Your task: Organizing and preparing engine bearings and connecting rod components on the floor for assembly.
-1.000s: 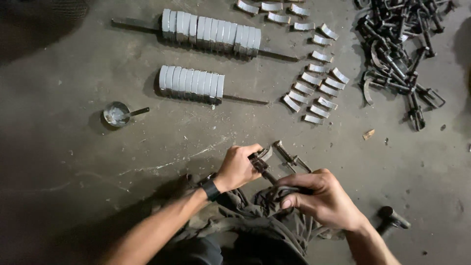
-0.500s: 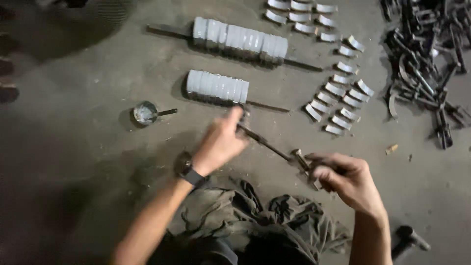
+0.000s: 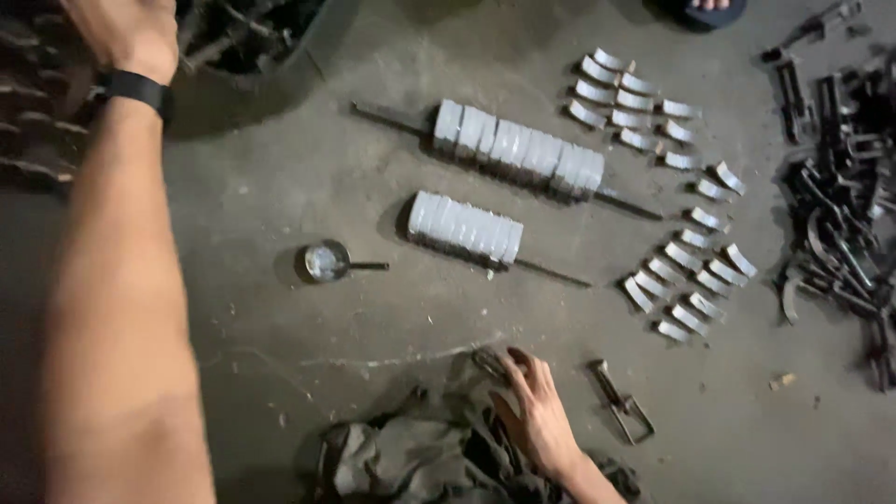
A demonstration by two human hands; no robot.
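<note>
My left hand (image 3: pixel 126 33) reaches far up to the top left, a black band on its wrist. Its fingers are cut off by the frame edge beside a heap of dark metal parts (image 3: pixel 247 37). My right hand (image 3: pixel 539 415) lies flat with fingers apart on a crumpled dark cloth (image 3: pixel 411 457) at the bottom middle. Its fingertips touch a small dark metal bit (image 3: pixel 489 360) at the cloth's edge. A slim metal clamp piece (image 3: pixel 620 401) lies on the concrete floor just right of that hand, untouched.
Two thin rods threaded with silvery blocks (image 3: pixel 518 149) (image 3: pixel 467 227) lie mid-floor. Rows of loose silvery curved pieces (image 3: pixel 686 280) sit to their right. A small round tin with a handle (image 3: pixel 327 261) is at left. Dark metal parts (image 3: pixel 840 224) are piled at right; another person's sandalled foot (image 3: pixel 705 9) shows at the top.
My left hand has swung from the middle of the floor to the far top left. My right hand let go of the metal clamp piece, which now lies on the floor, and settled on the cloth.
</note>
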